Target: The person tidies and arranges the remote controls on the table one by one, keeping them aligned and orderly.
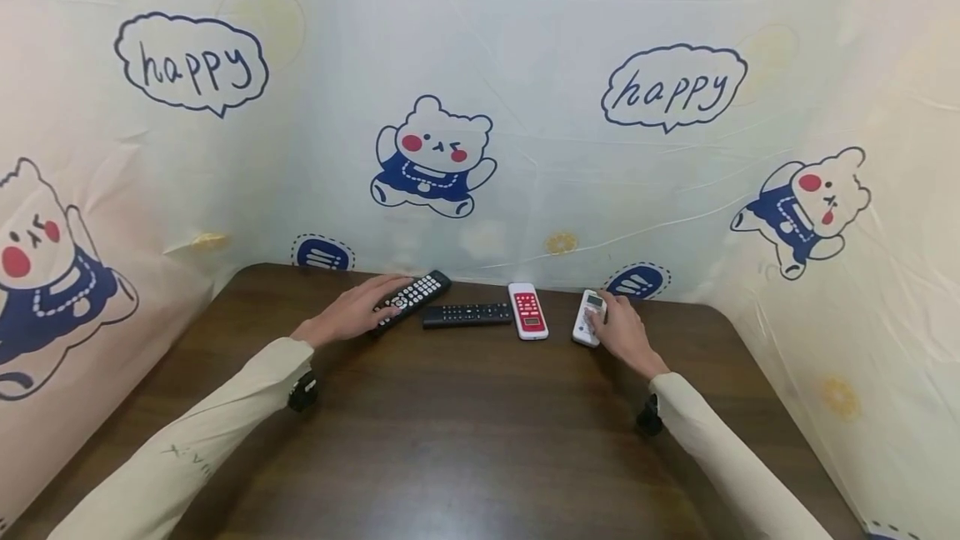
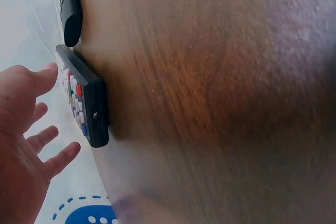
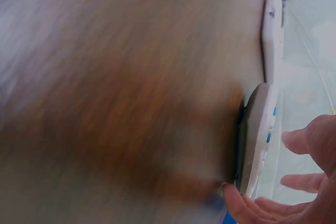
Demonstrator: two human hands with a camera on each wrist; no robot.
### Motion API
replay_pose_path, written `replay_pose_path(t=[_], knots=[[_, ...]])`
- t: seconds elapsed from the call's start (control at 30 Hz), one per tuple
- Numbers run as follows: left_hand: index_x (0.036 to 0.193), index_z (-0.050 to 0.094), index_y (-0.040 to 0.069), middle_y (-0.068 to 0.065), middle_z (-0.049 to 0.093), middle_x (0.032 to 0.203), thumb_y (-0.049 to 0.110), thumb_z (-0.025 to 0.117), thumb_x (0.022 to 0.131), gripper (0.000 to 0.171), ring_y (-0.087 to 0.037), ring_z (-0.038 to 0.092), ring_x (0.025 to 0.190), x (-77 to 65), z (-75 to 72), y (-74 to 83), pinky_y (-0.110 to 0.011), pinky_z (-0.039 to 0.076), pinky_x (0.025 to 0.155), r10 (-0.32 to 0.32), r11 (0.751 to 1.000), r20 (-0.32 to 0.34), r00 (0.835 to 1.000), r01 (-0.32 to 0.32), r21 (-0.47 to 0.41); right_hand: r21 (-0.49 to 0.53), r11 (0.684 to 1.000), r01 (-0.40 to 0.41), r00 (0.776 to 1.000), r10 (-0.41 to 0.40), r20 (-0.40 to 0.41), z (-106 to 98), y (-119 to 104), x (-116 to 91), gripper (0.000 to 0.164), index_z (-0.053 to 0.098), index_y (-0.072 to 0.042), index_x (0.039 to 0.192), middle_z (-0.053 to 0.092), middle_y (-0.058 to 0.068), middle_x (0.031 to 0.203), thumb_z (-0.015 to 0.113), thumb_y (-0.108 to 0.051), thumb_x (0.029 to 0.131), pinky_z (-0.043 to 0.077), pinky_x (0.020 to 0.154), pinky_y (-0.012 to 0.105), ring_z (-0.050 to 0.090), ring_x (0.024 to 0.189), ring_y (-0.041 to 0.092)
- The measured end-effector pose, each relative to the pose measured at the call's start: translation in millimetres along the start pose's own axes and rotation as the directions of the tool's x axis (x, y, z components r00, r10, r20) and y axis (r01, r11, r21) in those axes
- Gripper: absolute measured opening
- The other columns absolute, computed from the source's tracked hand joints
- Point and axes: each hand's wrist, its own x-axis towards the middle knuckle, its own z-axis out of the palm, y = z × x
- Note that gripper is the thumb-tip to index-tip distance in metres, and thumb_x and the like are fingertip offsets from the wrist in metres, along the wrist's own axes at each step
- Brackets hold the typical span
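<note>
At the far left of the row lies a black remote control with pale buttons (image 1: 427,287), slanted on the table. Over its near end is my left hand (image 1: 351,313); the left wrist view shows the fingers spread, the thumb near the button face of this remote (image 2: 97,106). A small white remote control (image 1: 585,333) is at the row's right end. My right hand (image 1: 628,336) reaches over its right side. In the right wrist view one fingertip is right at the edge of the white remote (image 3: 257,142), with the thumb apart above its buttons.
Between the hands lie a slim black remote (image 1: 468,316) and a white remote with a red face (image 1: 528,312). All rest near the back edge of the brown wooden table (image 1: 450,432). A printed cloth (image 1: 540,148) hangs behind and along both sides.
</note>
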Motion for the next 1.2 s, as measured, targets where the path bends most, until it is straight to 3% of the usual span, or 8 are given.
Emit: replay_pose_path(t=[0.3, 0.5, 0.6, 0.73, 0.9, 1.03, 1.2], knots=[[0.164, 0.034, 0.017, -0.015, 0.033, 0.169, 0.023, 0.06, 0.108, 0.062, -0.042, 0.032, 0.154, 2.7, 2.4, 1.3, -0.072, 0.031, 0.118, -0.062, 0.996, 0.012, 0.998, 0.062, -0.061, 0.1, 0.99, -0.101, 0.995, 0.098, 0.038, -1.4, -1.1, 3.7, 0.062, 0.042, 0.007, 0.153, 0.05, 0.036, 0.147, 0.063, -0.023, 0.104, 0.05, 0.102, 0.063, 0.057, 0.123, 0.046], [0.163, 0.037, 0.011, -0.022, 0.041, 0.163, 0.024, 0.062, 0.107, 0.063, -0.045, 0.042, 0.148, 8.1, 6.1, 0.9, -0.072, 0.035, 0.115, -0.144, 0.985, 0.011, 0.989, 0.145, -0.096, 0.201, 0.956, -0.211, 0.976, 0.196, 0.094, -1.2, -0.4, 4.3, 0.069, 0.035, 0.007, 0.155, 0.057, 0.035, 0.131, 0.068, -0.019, 0.101, 0.064, 0.063, 0.041, 0.067, 0.096, 0.039], [0.159, 0.042, 0.006, -0.024, 0.049, 0.157, 0.026, 0.065, 0.105, 0.062, -0.043, 0.051, 0.141, 12.5, 7.8, 1.3, -0.068, 0.041, 0.113, -0.188, 0.976, 0.021, 0.982, 0.189, -0.108, 0.249, 0.929, -0.272, 0.96, 0.242, 0.144, -2.0, -2.7, 5.8, 0.071, 0.034, 0.009, 0.153, 0.058, 0.034, 0.123, 0.07, -0.021, 0.099, 0.063, 0.056, 0.033, 0.07, 0.09, 0.036], [0.151, 0.051, 0.001, -0.026, 0.057, 0.148, 0.027, 0.068, 0.103, 0.057, -0.042, 0.058, 0.132, 18.6, 6.2, 2.0, -0.064, 0.047, 0.109, -0.237, 0.965, 0.044, 0.97, 0.241, -0.103, 0.22, 0.923, -0.316, 0.943, 0.28, 0.179, -2.7, -8.9, 7.8, 0.066, 0.044, 0.009, 0.141, 0.061, 0.028, 0.116, 0.075, -0.029, 0.097, 0.063, 0.057, 0.031, 0.069, 0.087, 0.031], [0.141, 0.061, -0.002, -0.026, 0.063, 0.14, 0.025, 0.069, 0.102, 0.048, -0.043, 0.061, 0.127, 25.2, -3.2, 1.6, -0.065, 0.047, 0.107, -0.288, 0.947, 0.1, 0.952, 0.299, -0.119, 0.196, 0.92, -0.34, 0.933, 0.303, 0.194, -3.8, -16.2, 9.1, 0.061, 0.05, 0.009, 0.133, 0.062, 0.026, 0.112, 0.078, -0.029, 0.096, 0.063, 0.058, 0.032, 0.067, 0.087, 0.029], [0.136, 0.064, -0.005, -0.028, 0.067, 0.133, 0.018, 0.069, 0.102, 0.042, -0.045, 0.062, 0.125, 27.0, -10.4, -1.5, -0.062, 0.05, 0.105, -0.298, 0.929, 0.146, 0.943, 0.321, -0.183, 0.194, 0.919, -0.343, 0.927, 0.297, 0.229, -6.6, -18.3, 9.9, 0.066, 0.044, 0.012, 0.14, 0.059, 0.029, 0.119, 0.076, -0.026, 0.097, 0.065, 0.068, 0.037, 0.065, 0.096, 0.033], [0.137, 0.064, -0.002, -0.027, 0.069, 0.13, 0.019, 0.068, 0.102, 0.041, -0.042, 0.065, 0.119, 28.2, -15.1, -6.3, -0.054, 0.057, 0.096, -0.308, 0.919, 0.196, 0.931, 0.344, -0.191, 0.195, 0.908, -0.371, 0.908, 0.31, 0.284, -10.6, -18.6, 11.1, 0.077, 0.034, 0.013, 0.151, 0.053, 0.032, 0.132, 0.075, -0.025, 0.098, 0.065, 0.08, 0.041, 0.061, 0.107, 0.037]])
